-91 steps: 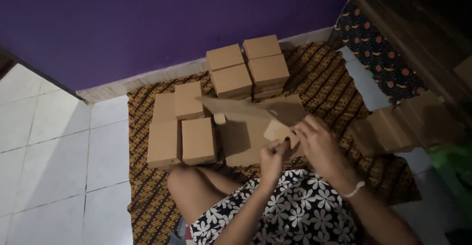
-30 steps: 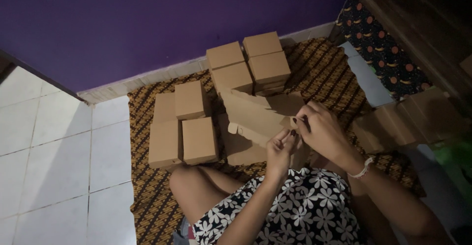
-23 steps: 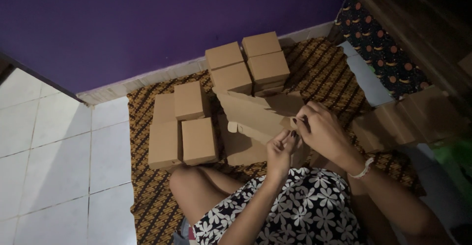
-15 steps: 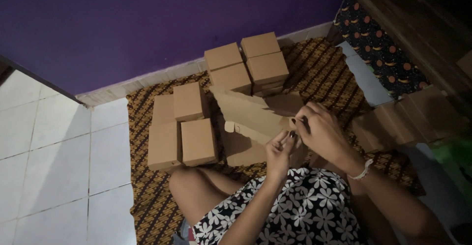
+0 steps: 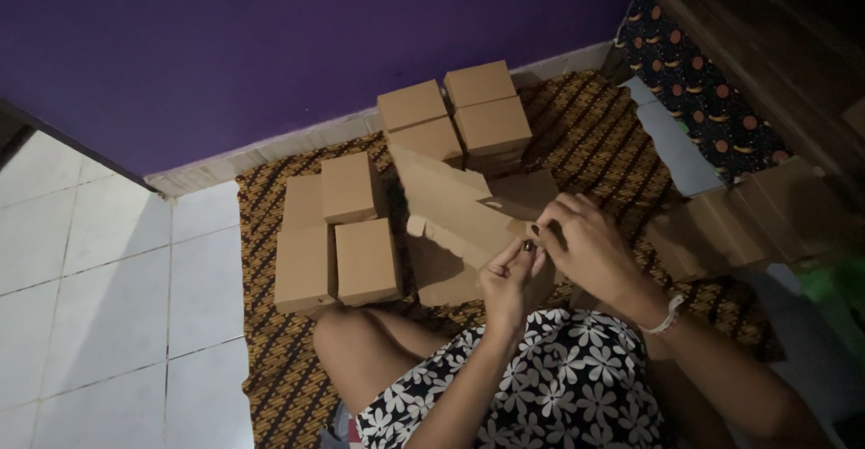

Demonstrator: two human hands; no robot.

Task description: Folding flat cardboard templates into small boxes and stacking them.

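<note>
I sit on a brown patterned mat [image 5: 270, 368] and hold a flat brown cardboard box blank [image 5: 455, 201] in front of me. My left hand [image 5: 509, 278] pinches its near edge from below. My right hand [image 5: 590, 246] grips the same edge from the right, fingers curled over a flap. The blank slants up and away to the left, partly folded. A second piece of cardboard [image 5: 441, 273] lies under it on the mat.
Folded brown boxes stand in two groups: several at the left [image 5: 338, 233] and several stacked at the back [image 5: 459, 116] near the purple wall [image 5: 270, 44]. Flat cardboard pieces [image 5: 748, 224] lie at the right. White floor tiles [image 5: 90, 278] lie left of the mat.
The cardboard blank has been turned and folded further in my hands, now slanting up to the left. My hands stay at its near right edge.
</note>
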